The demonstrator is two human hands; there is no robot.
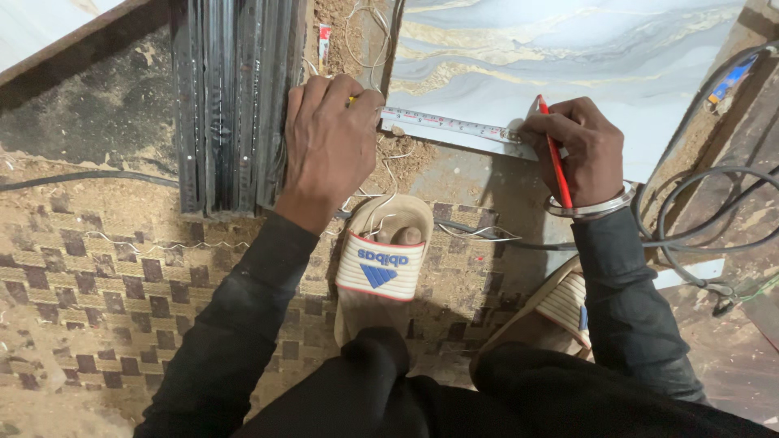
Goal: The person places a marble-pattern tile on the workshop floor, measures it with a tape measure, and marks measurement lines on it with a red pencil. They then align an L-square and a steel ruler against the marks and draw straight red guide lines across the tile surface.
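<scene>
Tape measure (450, 125) spans both hands — left (329, 142) pinning its case, right (572, 150) gripping red pencil (555, 158).

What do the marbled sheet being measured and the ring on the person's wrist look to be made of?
The sheet looks like glossy marble-patterned laminate or panel: grey and gold veins, soft sheen, thin edge; real stone can't be ruled out. The bangle on the right hand's wrist looks like polished metal, silvery and reflective.
</scene>
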